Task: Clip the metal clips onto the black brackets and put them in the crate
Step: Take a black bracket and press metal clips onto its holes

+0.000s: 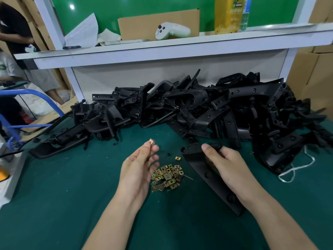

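My left hand (pixel 138 165) pinches one small brass-coloured metal clip (pixel 151 141) between thumb and fingertips, raised above the green mat. My right hand (pixel 227 165) grips a long black bracket (pixel 203 168) near its top end; the bracket slants down toward me with its lower end resting on the mat. Between my hands lies a small heap of metal clips (pixel 167 175), with one loose clip (pixel 177 158) just above the heap. A big pile of black brackets (pixel 198 109) fills the back of the table. No crate is in view.
A white shelf (pixel 162 49) overhangs the pile, carrying a white controller (pixel 171 31), cardboard, papers and a yellow bottle (pixel 228 13). A blue cart frame (pixel 27 109) and other people stand at the left. Cardboard boxes (pixel 313 73) are at the right. A white string (pixel 295 168) lies by the pile.
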Demonstrator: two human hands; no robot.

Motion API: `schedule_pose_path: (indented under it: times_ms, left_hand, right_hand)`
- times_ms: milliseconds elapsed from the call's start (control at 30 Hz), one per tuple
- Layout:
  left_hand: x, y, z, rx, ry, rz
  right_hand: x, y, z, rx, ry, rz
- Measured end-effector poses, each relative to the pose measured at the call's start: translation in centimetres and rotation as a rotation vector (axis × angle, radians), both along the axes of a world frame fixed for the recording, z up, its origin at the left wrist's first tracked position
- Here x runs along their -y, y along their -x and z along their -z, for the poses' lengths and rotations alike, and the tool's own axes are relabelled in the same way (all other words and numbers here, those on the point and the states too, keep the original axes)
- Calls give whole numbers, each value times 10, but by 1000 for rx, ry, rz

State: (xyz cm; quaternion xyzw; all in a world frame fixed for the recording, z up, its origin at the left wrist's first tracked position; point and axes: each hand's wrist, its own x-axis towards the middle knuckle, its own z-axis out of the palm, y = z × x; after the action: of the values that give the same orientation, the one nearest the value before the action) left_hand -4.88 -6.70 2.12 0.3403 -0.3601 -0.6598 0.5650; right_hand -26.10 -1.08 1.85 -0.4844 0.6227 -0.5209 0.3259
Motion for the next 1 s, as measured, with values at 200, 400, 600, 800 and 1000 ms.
schedule_pose_path:
  times_ms: [200,400,600,800,1000]
  left_hand:
    - [0,0,-1,-17,-5,4]
    - [-2,3,0,22,36,43]
    - [-2,4,-1,-35,37,99]
    - [1,-1,0,-268,-16,210]
    - [2,-1,0,-372,-53,221]
  right_hand:
    - [1,-2,0,-25,37,92]
    - [0,-7,5,-100,-39,55]
    - [-3,-11,4,-218,9,72]
    - [-1,-10,9,-339,37,75]
    - [-1,-11,10,-345,41,67]
